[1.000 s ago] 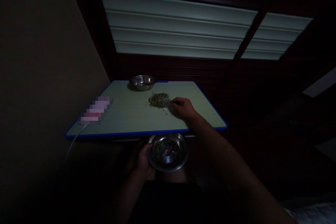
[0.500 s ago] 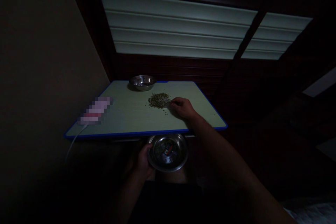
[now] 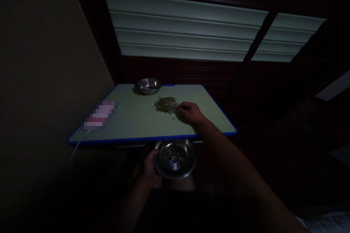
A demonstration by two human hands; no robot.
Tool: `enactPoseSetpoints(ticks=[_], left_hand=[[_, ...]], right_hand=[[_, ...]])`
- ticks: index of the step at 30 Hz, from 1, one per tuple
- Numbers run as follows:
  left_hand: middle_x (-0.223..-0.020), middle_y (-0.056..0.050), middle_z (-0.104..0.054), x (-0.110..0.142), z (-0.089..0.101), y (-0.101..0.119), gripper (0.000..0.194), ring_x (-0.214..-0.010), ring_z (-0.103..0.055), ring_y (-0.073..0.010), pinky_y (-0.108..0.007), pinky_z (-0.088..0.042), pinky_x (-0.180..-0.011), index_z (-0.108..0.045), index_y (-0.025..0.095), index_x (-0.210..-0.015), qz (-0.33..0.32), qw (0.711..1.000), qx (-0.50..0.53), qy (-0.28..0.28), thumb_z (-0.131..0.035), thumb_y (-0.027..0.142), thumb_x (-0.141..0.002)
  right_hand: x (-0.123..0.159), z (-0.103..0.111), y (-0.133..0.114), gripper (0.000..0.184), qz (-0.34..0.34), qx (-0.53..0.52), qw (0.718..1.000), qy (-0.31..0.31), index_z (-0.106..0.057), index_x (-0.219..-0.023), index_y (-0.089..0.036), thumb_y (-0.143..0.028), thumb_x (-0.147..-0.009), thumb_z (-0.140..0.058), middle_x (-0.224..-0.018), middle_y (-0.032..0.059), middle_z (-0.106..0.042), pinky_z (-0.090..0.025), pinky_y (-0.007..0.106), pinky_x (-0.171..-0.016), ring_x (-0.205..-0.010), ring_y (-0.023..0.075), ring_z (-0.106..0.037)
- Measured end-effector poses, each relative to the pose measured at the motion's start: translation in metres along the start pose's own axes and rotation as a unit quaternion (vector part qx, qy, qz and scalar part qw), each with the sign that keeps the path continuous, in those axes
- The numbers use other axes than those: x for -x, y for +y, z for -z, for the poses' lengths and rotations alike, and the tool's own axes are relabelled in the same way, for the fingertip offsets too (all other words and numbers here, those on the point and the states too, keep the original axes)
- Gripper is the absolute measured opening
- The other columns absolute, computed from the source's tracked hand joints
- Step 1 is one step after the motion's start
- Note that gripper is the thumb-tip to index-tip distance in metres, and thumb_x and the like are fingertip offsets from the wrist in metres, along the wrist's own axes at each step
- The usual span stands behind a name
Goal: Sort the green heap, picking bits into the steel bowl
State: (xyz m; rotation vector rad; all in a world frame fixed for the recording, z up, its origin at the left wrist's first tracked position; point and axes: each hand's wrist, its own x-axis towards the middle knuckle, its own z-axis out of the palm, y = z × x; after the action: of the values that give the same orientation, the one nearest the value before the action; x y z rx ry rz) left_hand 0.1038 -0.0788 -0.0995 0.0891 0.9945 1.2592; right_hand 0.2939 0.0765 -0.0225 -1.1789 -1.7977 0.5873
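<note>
My left hand (image 3: 151, 167) grips the left rim of a shiny metal bowl (image 3: 158, 165), thumb over the edge, just below the table's front side. Dark bits and a small orange-and-white patch show inside that bowl. On the table (image 3: 136, 125) lies a loose pile of small greenish-brown grains (image 3: 165, 104). At the pile's right edge rests my right hand (image 3: 189, 112), its fingers closed in a pinch. Whatever sits between those fingertips is too small and dark to make out.
A second metal bowl (image 3: 149, 86) stands at the table's back left. Along the left edge lies a blurred pinkish object (image 3: 100, 115) with a white cable (image 3: 78, 143) hanging over the front. Behind the table are dark wooden panels with pale slats (image 3: 186, 29); a wall (image 3: 54, 51) borders the left.
</note>
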Motion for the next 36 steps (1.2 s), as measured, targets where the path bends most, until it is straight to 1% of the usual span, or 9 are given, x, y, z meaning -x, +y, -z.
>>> enactPoseSetpoints(ticks=[2, 5, 12, 15, 18, 21, 28, 33, 36], left_hand=[[-0.06, -0.009, -0.069, -0.0006, 0.0008, -0.0003, 0.013, -0.056, -0.063, -0.0193, -0.029, -0.05, -0.055, -0.068, 0.011, -0.063, 0.002, 1.0, -0.007, 0.006, -0.061, 0.02, -0.07], [-0.058, -0.007, -0.068, -0.0012, 0.0017, -0.0002, 0.012, -0.055, -0.062, -0.0187, -0.028, -0.05, -0.054, -0.067, 0.012, -0.062, 0.011, 1.0, -0.008, 0.007, -0.062, 0.021, -0.069], [-0.066, -0.008, -0.071, 0.0017, -0.0011, 0.0015, 0.01, -0.061, -0.066, -0.0213, -0.031, -0.053, -0.059, -0.069, 0.012, -0.07, 0.035, 0.999, 0.01, -0.005, -0.062, 0.02, -0.069], [-0.068, -0.008, -0.072, 0.0016, -0.0019, 0.0015, 0.011, -0.065, -0.068, -0.0222, -0.031, -0.054, -0.061, -0.07, 0.013, -0.073, 0.028, 1.0, 0.012, -0.001, -0.062, 0.02, -0.069], [-0.064, -0.007, -0.071, 0.0003, -0.0016, 0.0008, 0.011, -0.061, -0.066, -0.0202, -0.029, -0.053, -0.058, -0.069, 0.012, -0.071, 0.021, 1.0, 0.003, 0.01, -0.061, 0.02, -0.07], [-0.061, -0.008, -0.069, -0.0009, -0.0005, 0.0002, 0.012, -0.056, -0.063, -0.0187, -0.028, -0.051, -0.056, -0.067, 0.012, -0.066, 0.022, 1.0, 0.0, 0.006, -0.061, 0.021, -0.07], [-0.067, -0.008, -0.072, -0.0005, 0.001, -0.0001, 0.013, -0.063, -0.066, -0.0224, -0.032, -0.053, -0.06, -0.07, 0.012, -0.073, 0.025, 1.0, 0.004, -0.014, -0.063, 0.022, -0.069], [-0.066, -0.009, -0.071, -0.0003, 0.0007, 0.0002, 0.013, -0.064, -0.067, -0.0233, -0.032, -0.052, -0.06, -0.069, 0.011, -0.072, 0.027, 1.0, 0.002, -0.007, -0.064, 0.022, -0.068], [-0.066, -0.009, -0.071, -0.0013, 0.0015, -0.0001, 0.013, -0.062, -0.066, -0.0223, -0.032, -0.052, -0.06, -0.069, 0.011, -0.071, 0.023, 1.0, 0.001, 0.003, -0.064, 0.022, -0.068]], right_hand=[[-0.0001, -0.0001, 0.0001, 0.015, -0.016, -0.019, 1.0, 0.0, -0.072, -0.079, -0.016, -0.023, -0.073, -0.061, -0.074, 0.0021, -0.071, -0.047, 0.026, -0.069, -0.071, 0.0149, -0.062], [0.0001, 0.0, -0.0003, 0.016, -0.011, -0.025, 1.0, 0.004, -0.072, -0.078, -0.015, -0.025, -0.072, -0.061, -0.074, 0.0027, -0.071, -0.047, 0.027, -0.069, -0.072, 0.0157, -0.062], [0.0012, -0.0003, -0.0029, 0.016, 0.001, -0.018, 1.0, -0.002, -0.073, -0.08, -0.015, -0.024, -0.073, -0.062, -0.077, 0.0039, -0.072, -0.047, 0.026, -0.072, -0.072, 0.0149, -0.063], [0.0016, -0.0003, -0.0046, 0.015, -0.003, -0.017, 1.0, -0.011, -0.073, -0.08, -0.015, -0.022, -0.073, -0.062, -0.077, 0.0039, -0.073, -0.047, 0.026, -0.072, -0.072, 0.0145, -0.063], [0.0019, -0.0001, -0.0058, 0.014, -0.004, -0.013, 1.0, -0.016, -0.073, -0.08, -0.014, -0.021, -0.073, -0.063, -0.077, 0.0039, -0.073, -0.047, 0.026, -0.072, -0.072, 0.014, -0.063], [0.0019, -0.0002, -0.0051, 0.014, -0.002, -0.01, 1.0, -0.019, -0.073, -0.08, -0.015, -0.022, -0.073, -0.064, -0.076, 0.0036, -0.073, -0.047, 0.025, -0.07, -0.07, 0.0134, -0.062], [0.0017, -0.0011, -0.0013, 0.017, 0.009, -0.004, 1.0, -0.022, -0.074, -0.086, -0.017, -0.024, -0.076, -0.063, -0.083, 0.0034, -0.074, -0.048, 0.027, -0.075, -0.076, 0.0144, -0.064], [0.0012, -0.0004, -0.0018, 0.016, 0.012, 0.026, 1.0, -0.011, -0.074, -0.086, -0.017, -0.024, -0.078, -0.062, -0.081, 0.0033, -0.074, -0.048, 0.027, -0.075, -0.075, 0.0147, -0.064], [0.0009, -0.0003, -0.0013, 0.016, 0.017, 0.042, 0.999, -0.007, -0.074, -0.087, -0.017, -0.023, -0.078, -0.061, -0.082, 0.0034, -0.074, -0.048, 0.027, -0.075, -0.076, 0.0153, -0.064]])
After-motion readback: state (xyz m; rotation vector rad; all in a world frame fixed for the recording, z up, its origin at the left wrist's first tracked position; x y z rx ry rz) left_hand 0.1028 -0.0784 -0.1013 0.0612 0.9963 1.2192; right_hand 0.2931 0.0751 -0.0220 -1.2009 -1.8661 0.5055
